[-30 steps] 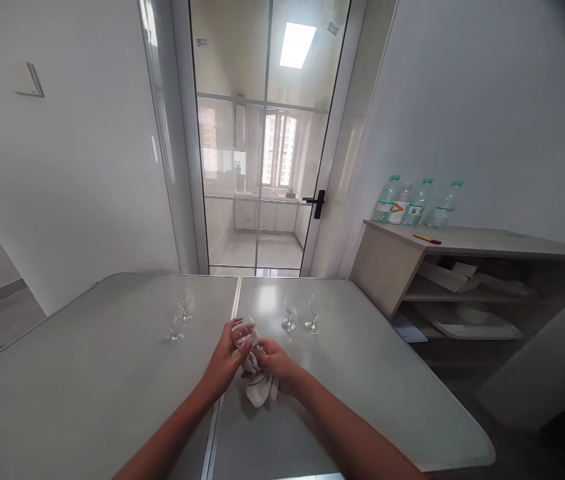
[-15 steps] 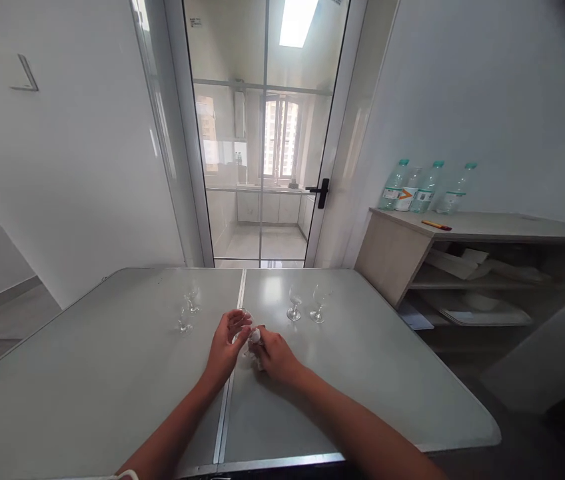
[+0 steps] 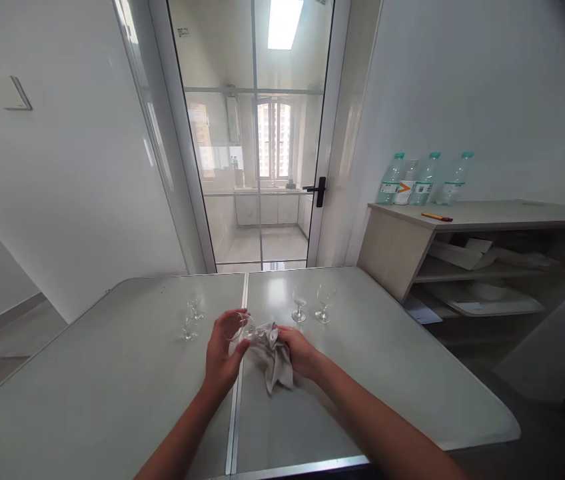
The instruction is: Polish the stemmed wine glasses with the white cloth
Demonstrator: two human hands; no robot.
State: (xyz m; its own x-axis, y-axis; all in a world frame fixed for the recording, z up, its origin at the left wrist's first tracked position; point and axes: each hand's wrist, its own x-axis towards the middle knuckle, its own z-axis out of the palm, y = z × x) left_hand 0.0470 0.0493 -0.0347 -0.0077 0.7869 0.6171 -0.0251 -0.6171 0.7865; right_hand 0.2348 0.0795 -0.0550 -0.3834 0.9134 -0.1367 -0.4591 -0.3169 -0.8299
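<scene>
Left hand (image 3: 223, 350): grip part-curled round stemmed glass (image 3: 246, 328), tipped sideways above bench (image 3: 137, 380). Right hand (image 3: 300, 350): grip pinched on grey cloth (image 3: 276, 367), bunched at stem end (foot's hidden, btw). Right-side glasses (image 3: 299, 315) and left-side glasses (image 3: 195, 309) stand beyond.

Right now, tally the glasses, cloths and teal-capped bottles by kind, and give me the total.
Glasses standing on the table: 4
Glass in the left hand: 1
Cloth in the right hand: 1
Teal-capped bottles: 3
Total: 9
</scene>
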